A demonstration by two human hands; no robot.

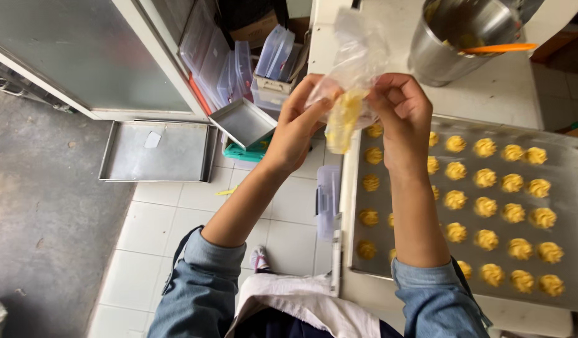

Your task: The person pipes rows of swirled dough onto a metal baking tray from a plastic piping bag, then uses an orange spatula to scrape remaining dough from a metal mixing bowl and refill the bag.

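Observation:
Both my hands hold a clear plastic piping bag [353, 69] with yellow dough bunched near its lower end. My left hand [298, 122] pinches the bag from the left. From the right, my right hand [400, 109] grips the same bag. The bag hangs over the left edge of a grey baking tray [567, 181]. Several rows of piped yellow dough swirls [486, 209] cover that tray. My right forearm hides a few of them.
A steel mixing bowl [455, 44] with an orange-handled spatula [499, 47] stands on the white counter behind the tray. Empty metal trays [157, 150] lie on the floor at left, beside stacked clear plastic containers [239, 59]. A white tiled floor lies below.

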